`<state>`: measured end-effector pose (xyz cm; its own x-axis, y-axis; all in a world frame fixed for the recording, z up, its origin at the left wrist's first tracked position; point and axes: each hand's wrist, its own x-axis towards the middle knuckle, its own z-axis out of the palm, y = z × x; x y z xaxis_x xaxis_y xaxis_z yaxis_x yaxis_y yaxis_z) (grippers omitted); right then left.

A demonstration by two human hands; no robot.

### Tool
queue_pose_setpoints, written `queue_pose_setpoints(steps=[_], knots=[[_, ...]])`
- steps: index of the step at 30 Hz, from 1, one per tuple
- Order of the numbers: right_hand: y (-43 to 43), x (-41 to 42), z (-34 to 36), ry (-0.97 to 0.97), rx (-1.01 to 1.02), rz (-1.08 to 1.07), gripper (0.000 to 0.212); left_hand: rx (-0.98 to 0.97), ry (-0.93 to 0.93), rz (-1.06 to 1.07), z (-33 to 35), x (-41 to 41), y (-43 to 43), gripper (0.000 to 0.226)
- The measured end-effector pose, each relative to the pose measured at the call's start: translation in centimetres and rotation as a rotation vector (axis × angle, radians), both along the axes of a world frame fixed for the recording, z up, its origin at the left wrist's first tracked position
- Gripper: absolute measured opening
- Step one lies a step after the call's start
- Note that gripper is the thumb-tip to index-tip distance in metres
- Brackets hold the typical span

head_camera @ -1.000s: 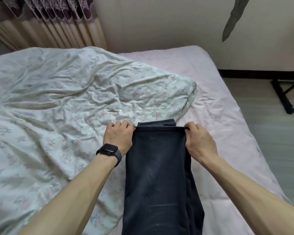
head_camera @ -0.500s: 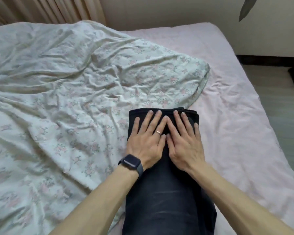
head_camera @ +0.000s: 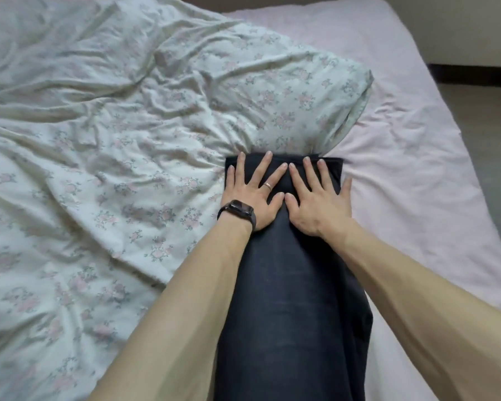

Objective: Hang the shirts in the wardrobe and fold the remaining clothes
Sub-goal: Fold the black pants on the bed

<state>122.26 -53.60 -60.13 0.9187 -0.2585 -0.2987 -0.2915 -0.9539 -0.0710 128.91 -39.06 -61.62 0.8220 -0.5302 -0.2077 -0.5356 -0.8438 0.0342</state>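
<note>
Flat and splayed, left hand (head_camera: 252,195) and right hand (head_camera: 315,201) press the dark trousers (head_camera: 289,299) — gripping nothing.

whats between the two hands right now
Head view: only a narrow strip of dark garment between left hand and right hand, thumbs almost touching.

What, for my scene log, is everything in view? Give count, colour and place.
dark navy folded cloth garment: one, dark navy, middle of bed
crumpled floral fabric duvet: one, pale with pink flowers, bed's left
pink bed sheet: one, pink, bed's right
grey floor: one, grey, far right
black smartwatch: one, black, left wrist
thin metal ring: one, shiny, left finger
left hand: one, flat on garment
right hand: one, flat on garment
</note>
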Motion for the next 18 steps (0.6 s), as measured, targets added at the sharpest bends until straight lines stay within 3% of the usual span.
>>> queue_pose_setpoints(steps=[3, 7, 10, 14, 18], knots=[[1.6, -2.2, 3.8, 0.068, -0.096, 0.000, 0.070, -0.010, -0.033, 0.007, 2.6, -2.9, 0.1, 0.063], [6.1, -12.4, 4.7, -0.046, 0.038, 0.035, 0.068, -0.179, -0.051, 0.031, 4.5, -13.3, 3.2, 0.065], [6.0, -18.3, 2.6, -0.005, 0.065, 0.000, 0.068, -0.112, 0.066, 0.047, 3.5, -20.0, 6.9, 0.060], [2.2, -21.1, 1.8, 0.071, 0.026, -0.162, 0.073, 0.027, 0.159, 0.101, 2.9, -20.0, 11.6, 0.057], [3.4, -24.9, 3.8, -0.038, 0.068, -0.194, 0.070, -0.096, 0.061, 0.030, 4.6, -23.4, 12.4, 0.062]])
